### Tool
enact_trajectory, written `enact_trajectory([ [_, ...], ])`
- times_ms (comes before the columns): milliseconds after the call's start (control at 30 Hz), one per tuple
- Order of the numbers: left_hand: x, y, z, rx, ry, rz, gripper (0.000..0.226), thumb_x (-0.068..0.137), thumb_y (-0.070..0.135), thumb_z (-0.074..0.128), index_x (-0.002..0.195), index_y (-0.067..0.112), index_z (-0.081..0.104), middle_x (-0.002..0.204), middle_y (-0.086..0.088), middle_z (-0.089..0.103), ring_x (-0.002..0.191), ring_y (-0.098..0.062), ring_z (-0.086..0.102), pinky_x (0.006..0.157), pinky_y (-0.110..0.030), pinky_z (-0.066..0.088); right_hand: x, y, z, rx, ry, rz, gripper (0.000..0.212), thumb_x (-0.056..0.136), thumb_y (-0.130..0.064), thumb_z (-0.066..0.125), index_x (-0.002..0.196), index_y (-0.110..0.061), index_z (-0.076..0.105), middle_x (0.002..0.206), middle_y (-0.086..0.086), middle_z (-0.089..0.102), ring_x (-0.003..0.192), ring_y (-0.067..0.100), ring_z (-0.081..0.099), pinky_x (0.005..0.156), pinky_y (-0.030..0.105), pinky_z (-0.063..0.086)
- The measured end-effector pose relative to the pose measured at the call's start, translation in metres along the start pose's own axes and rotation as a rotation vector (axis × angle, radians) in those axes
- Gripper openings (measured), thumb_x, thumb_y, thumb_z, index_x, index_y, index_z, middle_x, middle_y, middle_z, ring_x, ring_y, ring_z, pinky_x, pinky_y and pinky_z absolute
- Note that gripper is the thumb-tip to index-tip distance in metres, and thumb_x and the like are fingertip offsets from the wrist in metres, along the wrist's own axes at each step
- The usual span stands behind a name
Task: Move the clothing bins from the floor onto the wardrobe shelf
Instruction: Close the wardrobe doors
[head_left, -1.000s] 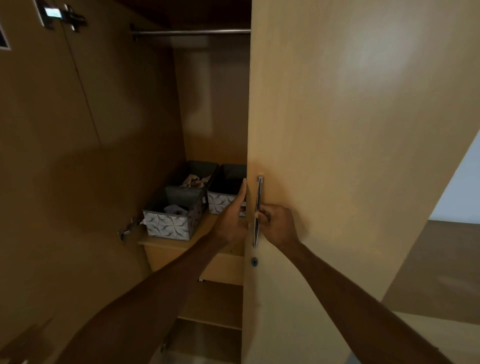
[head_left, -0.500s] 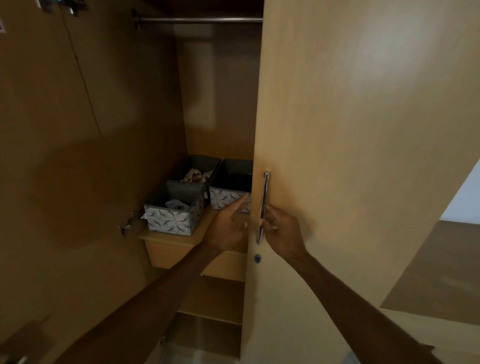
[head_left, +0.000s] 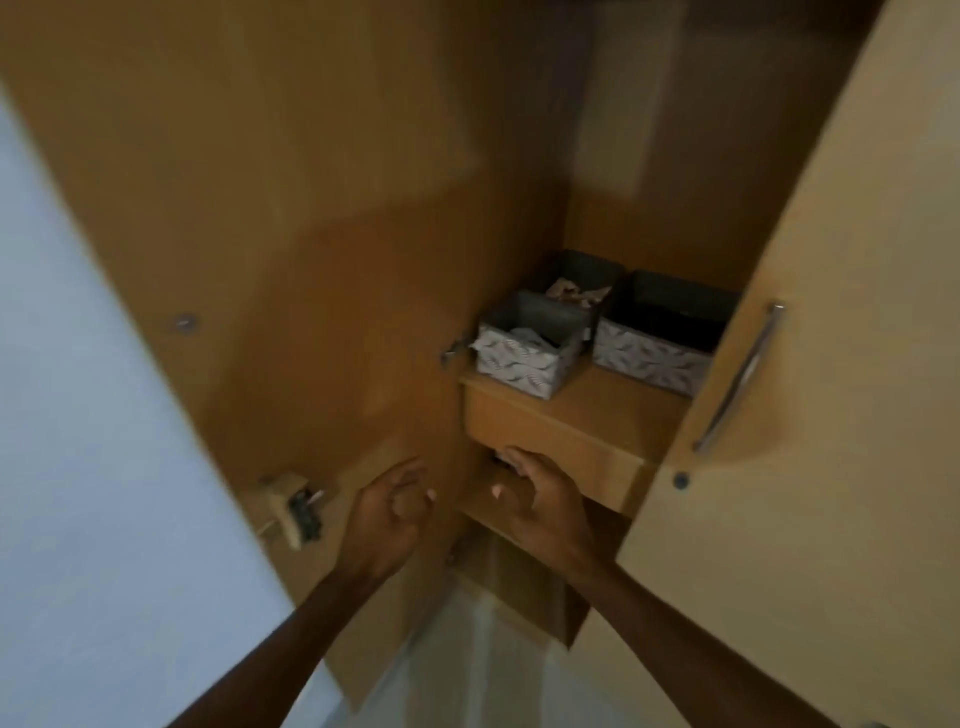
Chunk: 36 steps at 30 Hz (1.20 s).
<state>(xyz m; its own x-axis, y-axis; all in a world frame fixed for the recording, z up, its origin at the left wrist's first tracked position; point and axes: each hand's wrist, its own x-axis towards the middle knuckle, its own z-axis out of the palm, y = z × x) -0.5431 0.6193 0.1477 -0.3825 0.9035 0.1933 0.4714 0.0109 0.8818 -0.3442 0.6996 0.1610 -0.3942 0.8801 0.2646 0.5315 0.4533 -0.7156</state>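
On the wardrobe shelf (head_left: 618, 415), from its front edge rearward, three fabric bins (head_left: 524, 356) are sitting, looking light and soft-walled; I'd be taking each by both short sides. My left grip (head_left: 389, 512) is hanging loosely curled, holding nothing. My right grip (head_left: 540, 499) is hovering at the front panel (head_left: 561, 441)'s lower edge; whether it is hooking on, I cannot tell.

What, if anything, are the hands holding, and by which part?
Left hand, loosely curled, holds nothing. Right hand reaches the lower edge of the light wooden drawer front; whether it grips cannot be told.
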Motion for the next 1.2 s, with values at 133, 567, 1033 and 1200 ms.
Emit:
enact_trajectory([
  [133, -0.039, -0.014, -0.09, 0.126, 0.262, 0.007, 0.033, 0.086, 0.036, 0.062, 0.119, 0.034, 0.064, 0.117, 0.015, 0.067, 0.105, -0.004, 0.063, 0.087, -0.026, 0.05, 0.011, -0.073, 0.059, 0.108, -0.126, -0.068, 0.052, 0.089, -0.045, 0.058, 0.138, -0.028, 0.048, 0.137, -0.007, 0.053, 0.124, 0.01, 0.049, 0.103, 0.037, 0.046],
  [567, -0.026, 0.035, -0.218, 0.037, 0.334, 0.087, 0.036, 0.094, 0.003, 0.047, 0.124, 0.02, 0.057, 0.111, 0.013, 0.063, 0.099, 0.002, 0.059, 0.081, -0.007, 0.046, 0.015, -0.228, 0.128, 0.206, -0.091, -0.183, 0.05, 0.091, -0.031, 0.061, 0.138, -0.023, 0.048, 0.139, -0.006, 0.052, 0.126, 0.012, 0.049, 0.104, 0.028, 0.043],
  [1033, -0.04, 0.047, -0.171, -0.194, 0.081, 0.304, 0.013, 0.093, 0.003, 0.054, 0.098, 0.013, 0.058, 0.089, -0.007, 0.07, 0.084, -0.021, 0.07, 0.077, -0.034, 0.059, -0.037, -0.18, 0.069, 0.32, 0.079, -0.029, 0.06, 0.077, -0.041, 0.074, 0.132, -0.024, 0.055, 0.118, -0.007, 0.066, 0.104, 0.006, 0.063, 0.086, 0.037, 0.058],
  [1200, -0.024, 0.07, -0.118, -0.171, 0.048, 0.275, 0.008, 0.09, 0.016, 0.063, 0.098, 0.018, 0.061, 0.091, 0.005, 0.065, 0.083, -0.007, 0.064, 0.071, -0.019, 0.055, -0.052, -0.162, 0.03, 0.274, 0.22, 0.003, 0.041, 0.079, -0.034, 0.075, 0.117, -0.024, 0.063, 0.102, -0.013, 0.07, 0.09, 0.001, 0.067, 0.077, 0.031, 0.06],
])
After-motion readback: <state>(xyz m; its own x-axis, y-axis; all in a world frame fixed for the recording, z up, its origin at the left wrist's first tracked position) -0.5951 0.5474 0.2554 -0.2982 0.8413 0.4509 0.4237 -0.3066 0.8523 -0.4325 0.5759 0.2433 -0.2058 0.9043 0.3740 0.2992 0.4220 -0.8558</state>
